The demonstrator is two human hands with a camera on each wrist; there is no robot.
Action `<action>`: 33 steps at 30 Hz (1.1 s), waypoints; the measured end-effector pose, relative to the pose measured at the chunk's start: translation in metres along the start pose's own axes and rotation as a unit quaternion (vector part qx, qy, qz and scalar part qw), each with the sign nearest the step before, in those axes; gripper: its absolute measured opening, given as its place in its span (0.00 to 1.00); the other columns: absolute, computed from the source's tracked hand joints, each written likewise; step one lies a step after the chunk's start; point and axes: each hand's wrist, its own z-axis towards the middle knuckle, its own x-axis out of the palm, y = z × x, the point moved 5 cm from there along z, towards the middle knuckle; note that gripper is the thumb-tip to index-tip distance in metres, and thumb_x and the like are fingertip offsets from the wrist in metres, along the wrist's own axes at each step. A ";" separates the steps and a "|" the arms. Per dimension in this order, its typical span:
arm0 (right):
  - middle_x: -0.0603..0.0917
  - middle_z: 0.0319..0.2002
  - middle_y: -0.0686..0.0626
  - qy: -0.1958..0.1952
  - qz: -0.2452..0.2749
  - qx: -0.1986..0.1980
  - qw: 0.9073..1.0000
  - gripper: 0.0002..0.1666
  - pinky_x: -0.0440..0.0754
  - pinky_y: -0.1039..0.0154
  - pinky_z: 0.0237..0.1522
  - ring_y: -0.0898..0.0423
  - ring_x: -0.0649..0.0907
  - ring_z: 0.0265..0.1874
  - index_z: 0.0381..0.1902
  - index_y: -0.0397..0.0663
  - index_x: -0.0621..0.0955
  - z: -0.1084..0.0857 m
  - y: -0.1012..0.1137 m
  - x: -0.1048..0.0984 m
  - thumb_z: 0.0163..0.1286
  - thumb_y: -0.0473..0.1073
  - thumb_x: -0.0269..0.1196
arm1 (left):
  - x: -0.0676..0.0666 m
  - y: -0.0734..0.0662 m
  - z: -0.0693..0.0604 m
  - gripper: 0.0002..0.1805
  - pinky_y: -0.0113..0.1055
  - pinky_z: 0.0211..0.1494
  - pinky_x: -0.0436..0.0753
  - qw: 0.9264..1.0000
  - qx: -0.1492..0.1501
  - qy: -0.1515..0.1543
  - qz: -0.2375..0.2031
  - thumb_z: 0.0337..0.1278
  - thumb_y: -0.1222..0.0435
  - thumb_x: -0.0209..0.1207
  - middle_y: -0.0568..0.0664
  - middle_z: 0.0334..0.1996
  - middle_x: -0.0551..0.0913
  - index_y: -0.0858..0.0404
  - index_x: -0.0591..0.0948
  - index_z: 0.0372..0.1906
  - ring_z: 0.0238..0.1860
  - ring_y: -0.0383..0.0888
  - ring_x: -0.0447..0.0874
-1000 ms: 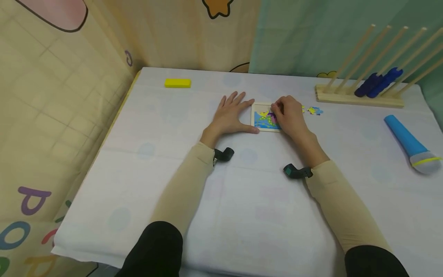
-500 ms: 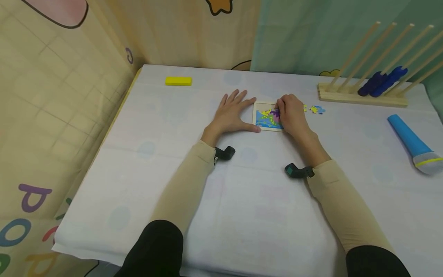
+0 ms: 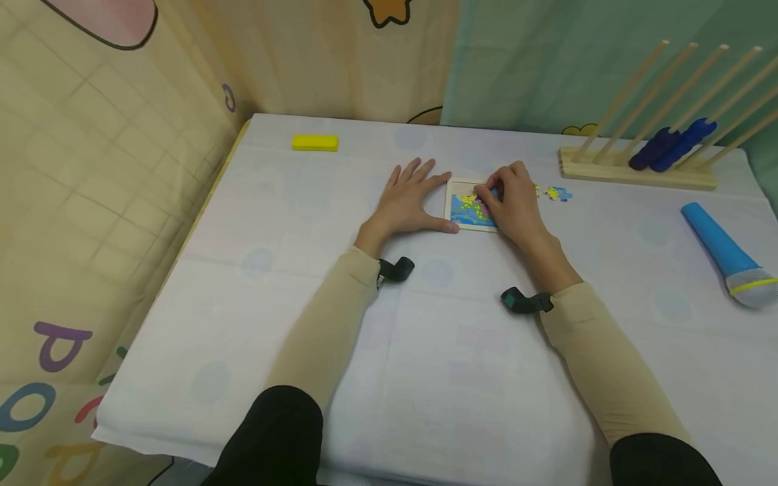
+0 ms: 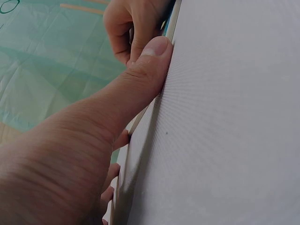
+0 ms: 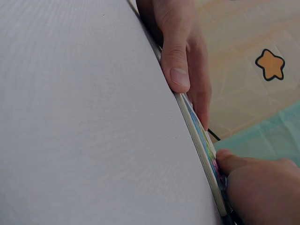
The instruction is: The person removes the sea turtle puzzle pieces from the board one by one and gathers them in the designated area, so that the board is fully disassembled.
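A small jigsaw puzzle [image 3: 465, 214] lies in a pale wooden frame [image 3: 448, 202] on the white-covered table. Blue, yellow and purple pieces fill its lower part; bare backing shows at the upper left. My left hand [image 3: 404, 206] rests at the frame's left side, fingers spread, index fingertip near the far corner and thumb along the near edge. Over the puzzle's right part, my right hand [image 3: 515, 206] has thumb and index finger curled together at a puzzle piece [image 3: 495, 194], mostly covered by the fingers. In the right wrist view, a right fingertip [image 5: 224, 153] meets the puzzle's surface.
Loose puzzle pieces [image 3: 558, 194] lie just right of my right hand. A wooden peg rack [image 3: 635, 174] with dark blue pieces stands at the back right. A blue toy microphone [image 3: 720, 243] lies at the right, a yellow block [image 3: 315, 143] at the back left.
My right thumb and index finger have shifted, the thumb now reaching further left over the purple part of the puzzle. My left hand keeps its place at the frame.
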 end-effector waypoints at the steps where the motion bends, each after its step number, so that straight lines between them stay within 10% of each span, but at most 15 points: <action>1: 0.69 0.47 0.37 -0.001 0.000 -0.002 1.000 0.19 0.67 0.54 0.50 0.42 0.71 0.48 0.44 0.32 0.78 0.000 0.000 0.000 0.80 0.47 0.63 | 0.000 0.000 0.000 0.61 0.52 0.87 0.31 1.000 -0.001 0.000 0.002 0.46 0.26 0.68 0.46 0.88 0.43 0.40 0.58 0.85 0.88 0.50 0.31; 33: 0.67 0.51 0.38 0.031 -0.054 0.026 0.998 0.22 0.71 0.49 0.58 0.42 0.69 0.55 0.44 0.33 0.76 0.002 0.000 0.005 0.81 0.51 0.61 | 0.001 0.000 0.001 0.61 0.53 0.87 0.30 1.000 -0.003 0.011 0.009 0.47 0.25 0.67 0.47 0.88 0.42 0.40 0.56 0.85 0.88 0.51 0.30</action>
